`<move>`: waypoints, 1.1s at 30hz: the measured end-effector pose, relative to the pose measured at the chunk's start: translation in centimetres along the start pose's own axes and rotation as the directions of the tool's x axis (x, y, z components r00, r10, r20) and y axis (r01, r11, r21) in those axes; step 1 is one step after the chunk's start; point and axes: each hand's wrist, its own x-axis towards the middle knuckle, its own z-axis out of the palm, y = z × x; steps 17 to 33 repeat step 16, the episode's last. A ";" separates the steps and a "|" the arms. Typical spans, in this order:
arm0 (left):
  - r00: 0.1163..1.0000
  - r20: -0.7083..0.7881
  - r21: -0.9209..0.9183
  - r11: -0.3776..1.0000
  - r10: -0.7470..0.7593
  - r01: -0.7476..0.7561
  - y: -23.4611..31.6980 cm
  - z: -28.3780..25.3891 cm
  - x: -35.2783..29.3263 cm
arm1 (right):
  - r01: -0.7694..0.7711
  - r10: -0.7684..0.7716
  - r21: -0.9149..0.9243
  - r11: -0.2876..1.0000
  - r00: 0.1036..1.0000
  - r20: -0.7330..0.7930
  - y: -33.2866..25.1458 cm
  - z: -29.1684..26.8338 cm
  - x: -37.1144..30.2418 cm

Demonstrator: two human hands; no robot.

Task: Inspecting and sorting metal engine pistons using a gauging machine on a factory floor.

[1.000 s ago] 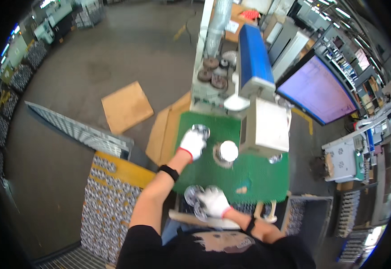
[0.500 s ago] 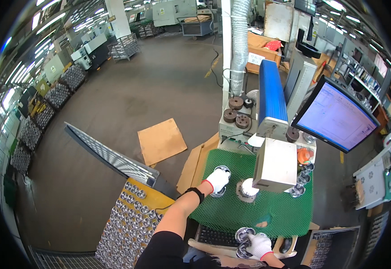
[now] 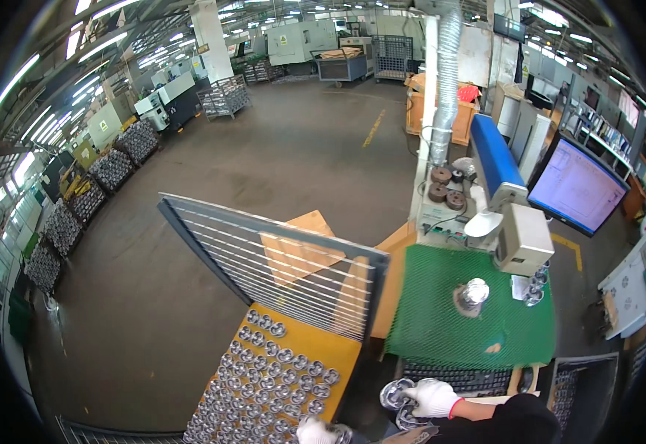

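Note:
My right hand, in a white glove, is closed around a shiny round metal part just left of the keyboard. A second round metal part sits below it, against the same hand. My left hand, also gloved, is cut off by the lower edge, beside the yellow board with its rows of similar metal parts. Its fingers are mostly hidden. On the green mat, another shiny metal part rests on a round fixture under the head of the blue machine.
A grey wire-mesh panel rises behind the board. Several metal parts stand at the mat's right edge. Beyond are a monitor and a flexible duct. A mouse lies beside the keyboard; cardboard lies on the floor.
My left hand has left the mat and moved down beside the yellow board; the metal parts it was at are gone from there. My right hand still grips metal parts. The view has turned left.

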 end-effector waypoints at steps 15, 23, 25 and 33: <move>0.932 0.185 -0.173 0.923 -0.311 0.343 -13.8 7.9 6.1 | -0.001 -0.005 0.123 0.992 0.999 0.048 -12.1 6.0 20.2; 0.937 0.196 -0.193 0.926 -0.288 0.325 -14.0 10.1 8.3 | -0.035 0.032 0.107 0.994 0.999 0.029 -11.7 6.1 21.6; 0.937 0.196 -0.193 0.926 -0.288 0.325 -14.0 10.1 8.3 | -0.035 0.032 0.107 0.994 0.999 0.029 -11.7 6.1 21.6; 0.937 0.196 -0.193 0.926 -0.288 0.325 -14.0 10.1 8.3 | -0.035 0.032 0.107 0.994 0.999 0.029 -11.7 6.1 21.6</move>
